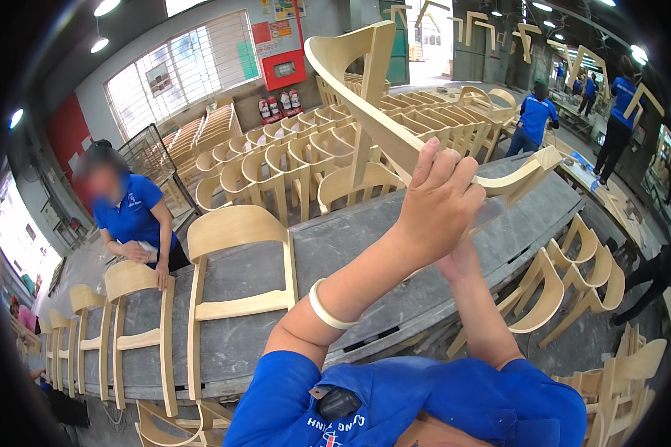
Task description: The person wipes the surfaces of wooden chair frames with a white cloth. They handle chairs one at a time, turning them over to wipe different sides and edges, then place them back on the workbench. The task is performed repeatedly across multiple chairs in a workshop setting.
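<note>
A pale wooden chair frame [365, 112] with a curved back rail is raised and tilted above the grey worktable. My left hand [441, 186] is closed around its curved rail, with the fingers wrapped over the top. My right hand [461, 262] is just below and behind my left hand, close to the frame; its fingers are hidden, so its grip does not show. To the left, another chair frame [242, 261] with a curved top rail and a crossbar rests at the table [350, 276].
Several similar frames [138, 313] line the table's left side, where a person in blue [138, 216] touches one. Rows of frames [298, 153] stand beyond the table. More frames [552, 287] are at the right. Other workers [535, 115] are farther back.
</note>
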